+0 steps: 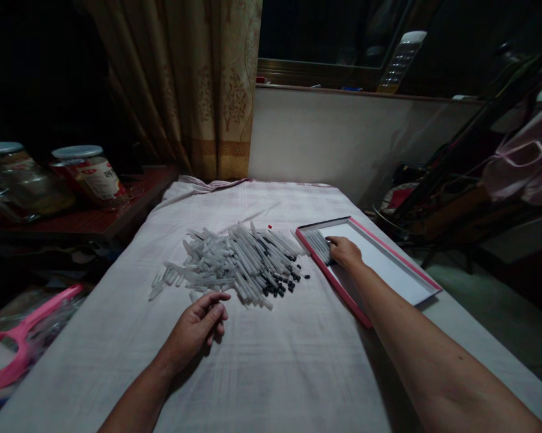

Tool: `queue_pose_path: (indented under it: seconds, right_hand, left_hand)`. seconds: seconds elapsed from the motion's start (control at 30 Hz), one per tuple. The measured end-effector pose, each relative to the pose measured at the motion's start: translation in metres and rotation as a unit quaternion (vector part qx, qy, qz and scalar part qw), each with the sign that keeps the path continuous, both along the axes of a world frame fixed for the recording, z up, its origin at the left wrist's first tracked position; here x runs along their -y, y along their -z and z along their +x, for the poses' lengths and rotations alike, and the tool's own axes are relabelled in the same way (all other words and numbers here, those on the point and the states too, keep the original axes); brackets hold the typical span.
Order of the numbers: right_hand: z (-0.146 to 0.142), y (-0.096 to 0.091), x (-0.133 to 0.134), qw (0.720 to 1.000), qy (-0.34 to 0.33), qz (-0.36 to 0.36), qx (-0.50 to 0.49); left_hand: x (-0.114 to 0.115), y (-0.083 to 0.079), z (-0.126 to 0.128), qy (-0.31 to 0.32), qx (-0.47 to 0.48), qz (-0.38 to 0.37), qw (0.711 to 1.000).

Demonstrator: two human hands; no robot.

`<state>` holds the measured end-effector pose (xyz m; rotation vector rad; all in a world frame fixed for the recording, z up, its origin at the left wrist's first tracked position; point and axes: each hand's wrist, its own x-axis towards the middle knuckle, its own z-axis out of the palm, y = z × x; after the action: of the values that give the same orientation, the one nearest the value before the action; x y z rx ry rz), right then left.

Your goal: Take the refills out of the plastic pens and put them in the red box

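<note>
A heap of slim, translucent pen-like tubes (226, 258) lies in the middle of the cloth-covered table, with small black pieces (285, 284) gathered at its right side. Just in front of the heap, my left hand (199, 328) hovers or rests over the cloth, its index finger stretched and the others loosely curled, with nothing visible in it. My right hand (347, 252) reaches into a shallow white box with a pink rim (395, 252). Its fingers are bent at a row of tubes (316, 243) lined up along the box's left end; whatever is beneath them is hidden.
On a dark side table (149, 195) at left stand a lidded jar (91, 174) and a glass mug (27, 195). A pink-handled object (27, 337) lies lower left. The curtain (221, 90) and a windowsill bottle (401, 63) are beyond. A small red piece (270, 227) lies behind the heap.
</note>
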<state>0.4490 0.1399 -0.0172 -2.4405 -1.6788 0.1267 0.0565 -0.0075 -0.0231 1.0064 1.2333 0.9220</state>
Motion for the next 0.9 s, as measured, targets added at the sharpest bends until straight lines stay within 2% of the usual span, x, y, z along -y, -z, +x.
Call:
queue_pose_path:
  seconds: [0.4,0.57,0.67,0.77,0.9]
  right_hand:
    - [-0.004,-0.007,0.006,1.0,0.003,0.003,0.006]
    - [-0.011,-0.019,0.014,1.0,-0.001,0.014,0.016]
    - [-0.028,-0.032,0.027,0.998,-0.015,0.045,0.028]
    - [-0.059,-0.04,0.051,0.994,-0.082,0.062,0.029]
    - [-0.098,-0.037,0.08,0.986,-0.157,0.038,0.032]
  left_hand:
    - [0.001,-0.003,0.0,0.006,0.001,0.014,1.0]
    - [-0.001,0.0,-0.001,0.009,0.004,0.015,1.0]
    - [-0.002,0.0,-0.001,0.008,0.007,0.021,1.0]
    - [-0.001,-0.001,-0.001,0.014,0.005,0.02,1.0]
    - [0.0,-0.001,0.001,0.014,-0.001,0.031,0.999]
